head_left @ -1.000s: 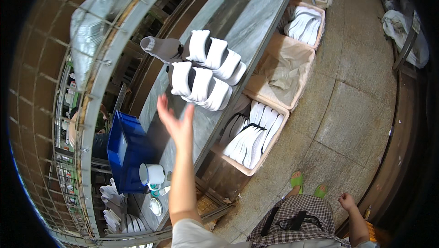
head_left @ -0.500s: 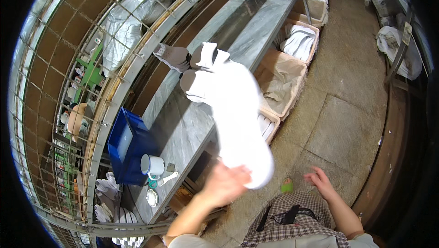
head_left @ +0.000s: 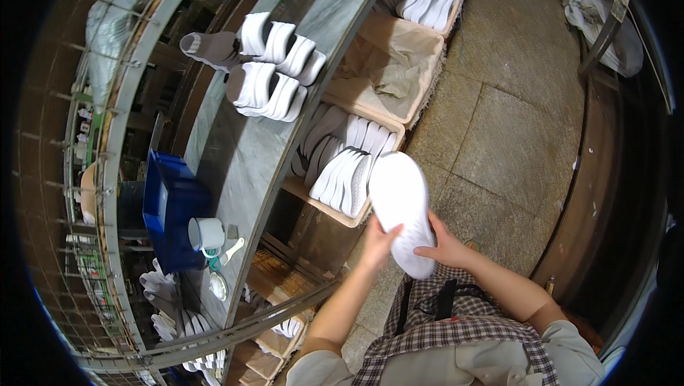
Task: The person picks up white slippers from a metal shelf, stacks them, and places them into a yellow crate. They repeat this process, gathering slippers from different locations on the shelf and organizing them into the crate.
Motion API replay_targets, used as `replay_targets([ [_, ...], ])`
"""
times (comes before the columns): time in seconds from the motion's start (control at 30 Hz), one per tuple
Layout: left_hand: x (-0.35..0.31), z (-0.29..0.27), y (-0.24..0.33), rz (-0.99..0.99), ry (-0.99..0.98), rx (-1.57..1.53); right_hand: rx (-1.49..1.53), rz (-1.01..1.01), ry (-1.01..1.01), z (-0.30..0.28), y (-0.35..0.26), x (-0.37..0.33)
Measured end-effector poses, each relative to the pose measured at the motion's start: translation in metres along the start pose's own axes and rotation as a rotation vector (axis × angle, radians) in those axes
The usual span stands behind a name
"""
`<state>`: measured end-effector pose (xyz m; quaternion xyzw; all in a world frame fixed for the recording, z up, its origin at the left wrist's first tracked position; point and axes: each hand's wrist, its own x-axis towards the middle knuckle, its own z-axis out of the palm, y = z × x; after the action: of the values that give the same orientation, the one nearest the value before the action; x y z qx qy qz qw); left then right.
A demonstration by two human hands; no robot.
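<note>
White sole [head_left: 400,197] in grip of left hand [head_left: 379,243] and right hand [head_left: 444,245]; grey bench [head_left: 246,154] leftward, slab floor [head_left: 509,133] below.

Brn slab flr [head_left: 516,137], long gry bench [head_left: 239,165], mtl mesh frame [head_left: 138,62]

Left hand [head_left: 378,245], right hand [head_left: 447,245] — both partly hidden behind white sole [head_left: 399,190].

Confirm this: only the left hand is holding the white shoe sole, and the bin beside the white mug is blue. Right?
Not quite: the head view shows the left hand and the right hand both holding the white shoe sole. The bin beside the white mug is indeed blue.
</note>
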<state>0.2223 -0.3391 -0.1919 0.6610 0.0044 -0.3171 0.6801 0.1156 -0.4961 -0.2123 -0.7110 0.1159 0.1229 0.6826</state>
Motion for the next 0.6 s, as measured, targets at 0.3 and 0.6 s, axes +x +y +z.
replay_targets([
  [0.3, 0.179, -0.223, 0.027, 0.102, 0.812, 1.465, 0.043, 0.455, 0.225, -0.057, 0.099, -0.03],
  [0.6, 0.302, -0.307, -0.051, 0.049, 0.164, 1.538, 0.105, 0.745, 0.313, -0.043, 0.117, -0.031],
])
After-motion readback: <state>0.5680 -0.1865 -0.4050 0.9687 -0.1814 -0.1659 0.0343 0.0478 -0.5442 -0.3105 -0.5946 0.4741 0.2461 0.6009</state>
